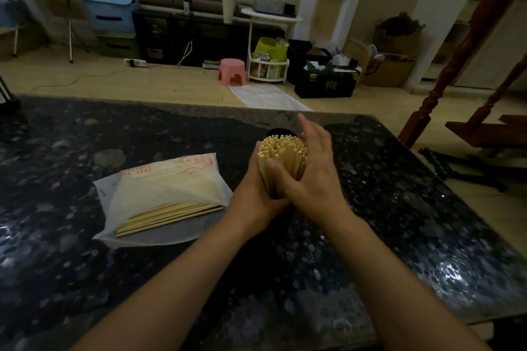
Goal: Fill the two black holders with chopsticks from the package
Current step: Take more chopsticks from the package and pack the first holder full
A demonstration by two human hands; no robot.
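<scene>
**Head view: bundle gathered above a holder, package not yet empty**

Head camera looks down on a dark speckled table (85, 279). Both forearms reach in from its near edge and meet right of the middle. The left hand (253, 196) wraps around the lower left side of an upright bundle of chopsticks (282, 157). The right hand (310, 171) closes on the same bundle from the right, thumb across its front and fingers curved round its far side. The square tips fan out unevenly at the top.

Beneath the hands a dark upright shape is likely one black holder (285, 219), though it merges with the tabletop and I cannot tell whether the sticks already stand in it. To the left, toward the middle of the table, lies the translucent package (159, 188), open at its near end with several chopsticks still inside. Just behind the bundle, toward the far edge, a dark round rim (278, 131) looks like the second holder; its contents are hidden.

Judging from this, the step in hand is squaring and seating the bundle. The next move calls for levelling the tips, settling the sticks down, then fetching the remainder from the package.
</scene>
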